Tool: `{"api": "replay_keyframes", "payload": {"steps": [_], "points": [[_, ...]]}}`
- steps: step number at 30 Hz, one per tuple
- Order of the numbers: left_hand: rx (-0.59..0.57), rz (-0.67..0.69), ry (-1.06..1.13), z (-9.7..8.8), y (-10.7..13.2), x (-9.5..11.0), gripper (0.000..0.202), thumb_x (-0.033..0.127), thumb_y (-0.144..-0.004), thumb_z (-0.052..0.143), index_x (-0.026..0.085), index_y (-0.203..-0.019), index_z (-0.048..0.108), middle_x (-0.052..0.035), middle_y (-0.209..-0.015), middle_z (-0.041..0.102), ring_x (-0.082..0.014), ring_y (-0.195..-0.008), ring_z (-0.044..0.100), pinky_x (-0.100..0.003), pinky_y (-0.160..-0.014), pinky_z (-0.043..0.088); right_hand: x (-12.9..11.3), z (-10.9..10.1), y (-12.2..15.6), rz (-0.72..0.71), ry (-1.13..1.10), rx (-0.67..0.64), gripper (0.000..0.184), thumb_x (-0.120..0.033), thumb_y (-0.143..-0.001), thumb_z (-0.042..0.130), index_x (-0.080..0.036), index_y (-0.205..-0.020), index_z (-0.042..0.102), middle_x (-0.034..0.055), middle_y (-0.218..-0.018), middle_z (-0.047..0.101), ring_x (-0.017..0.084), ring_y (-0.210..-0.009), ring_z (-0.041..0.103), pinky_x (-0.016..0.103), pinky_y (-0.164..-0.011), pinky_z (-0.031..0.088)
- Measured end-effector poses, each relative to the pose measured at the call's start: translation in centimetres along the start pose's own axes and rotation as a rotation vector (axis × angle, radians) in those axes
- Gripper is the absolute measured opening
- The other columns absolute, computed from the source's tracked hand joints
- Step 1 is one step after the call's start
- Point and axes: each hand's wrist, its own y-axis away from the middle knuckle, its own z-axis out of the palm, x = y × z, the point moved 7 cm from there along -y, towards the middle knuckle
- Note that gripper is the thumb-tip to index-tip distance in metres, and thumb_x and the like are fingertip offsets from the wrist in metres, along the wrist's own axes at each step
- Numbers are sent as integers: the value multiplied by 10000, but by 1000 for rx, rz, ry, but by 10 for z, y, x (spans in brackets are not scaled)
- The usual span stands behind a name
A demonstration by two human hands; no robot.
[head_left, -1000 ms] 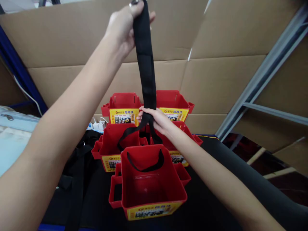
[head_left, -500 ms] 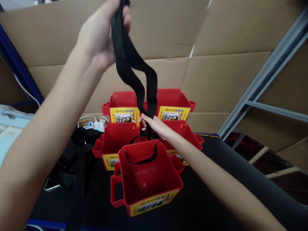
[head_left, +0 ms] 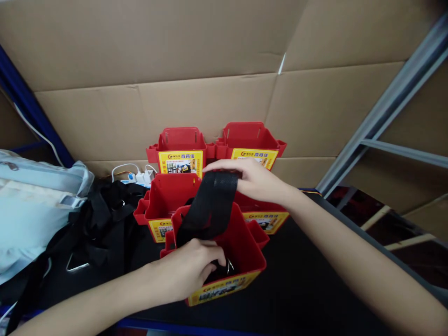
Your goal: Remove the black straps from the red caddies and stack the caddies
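Observation:
A wide black strap (head_left: 210,205) is folded over the nearest red bin (head_left: 254,254), which carries a yellow label on its front. My left hand (head_left: 191,268) is closed around the strap's lower end inside that bin, where a metal clip shows beside the fingers. My right hand (head_left: 250,179) pinches the strap's upper fold just above the bin's far rim.
Several more red bins (head_left: 180,144) with yellow labels stand behind, on a black mat (head_left: 308,284). A pale blue bag (head_left: 31,200) and a heap of black straps (head_left: 105,219) lie at the left. Cardboard sheets (head_left: 175,56) form the back wall; a grey metal frame (head_left: 385,107) rises at the right.
My left hand has come down from high above, bringing the strap's end into the near bin. My right hand has shifted up onto the fold. The strap now lies bunched low.

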Motion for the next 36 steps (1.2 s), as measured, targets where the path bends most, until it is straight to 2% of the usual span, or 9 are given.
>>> {"api": "replay_keyframes", "payload": {"steps": [3, 7, 11, 15, 20, 27, 30, 33, 36], "points": [[-21, 2, -86, -4, 0, 1, 192, 71, -798, 439, 169, -885, 578, -51, -919, 629, -165, -837, 588, -254, -743, 445, 4, 5, 11, 33, 65, -22, 398, -128, -760, 498, -284, -1113, 594, -26, -1104, 629, 176, -959, 594, 298, -828, 445], [73, 30, 3, -21, 1, 8, 113, 96, -792, 490, 173, -855, 545, -12, -855, 627, -128, -783, 579, -213, -715, 433, 33, 10, 17, 125, 198, -42, 435, -339, -722, 633, -217, -1137, 584, 57, -1033, 645, 206, -876, 595, 331, -775, 453], [107, 37, 61, -28, 3, 10, 89, 107, -806, 480, 174, -855, 512, 9, -833, 618, -106, -757, 570, -195, -707, 428, 69, 20, 22, 309, 99, -137, 285, -374, -782, 540, -153, -910, 667, 59, -832, 677, 168, -734, 600, 289, -661, 452], [-25, 40, -160, -16, 3, 4, 171, 73, -790, 454, 190, -889, 532, -5, -914, 629, -152, -831, 587, -241, -719, 416, 84, 31, 28, 460, -102, -226, 159, -274, -721, 552, -146, -653, 617, 11, -583, 632, 108, -498, 537, 232, -487, 410], [-193, 94, -311, -4, 5, -3, 172, 95, -801, 456, 211, -898, 538, 1, -943, 642, -171, -844, 600, -245, -663, 394, 80, 10, 36, 512, 21, 8, 104, -193, -698, 505, -188, -595, 491, -16, -503, 595, 111, -465, 553, 231, -496, 421], [-189, 105, -274, -5, 7, -2, 160, 108, -818, 458, 214, -898, 548, 4, -948, 645, -164, -864, 603, -242, -678, 397, 78, -15, 42, 500, 401, 285, 69, -198, -679, 520, -195, -616, 493, -11, -552, 610, 143, -546, 579, 261, -573, 418], [-186, 105, -232, -5, 7, -1, 177, 100, -819, 452, 209, -909, 559, -1, -960, 639, -161, -867, 602, -236, -678, 406, 81, -12, 36, 478, 364, 266, 50, -186, -713, 495, -190, -663, 503, -5, -564, 605, 144, -555, 579, 265, -596, 425], [-131, 123, -134, -9, 6, 4, 186, 94, -820, 454, 196, -921, 571, -16, -947, 634, -150, -849, 596, -238, -719, 425, 67, -5, 33, 382, 257, 234, 74, -231, -795, 461, -188, -812, 518, 3, -640, 616, 133, -563, 570, 254, -582, 434], [79, 128, 92, -31, 6, 13, 108, 134, -832, 485, 167, -872, 579, -31, -889, 635, -129, -812, 589, -227, -752, 439, 34, 1, 38, 218, 299, 249, 114, -279, -844, 451, -197, -885, 519, 32, -787, 622, 143, -679, 577, 262, -623, 451]]}}
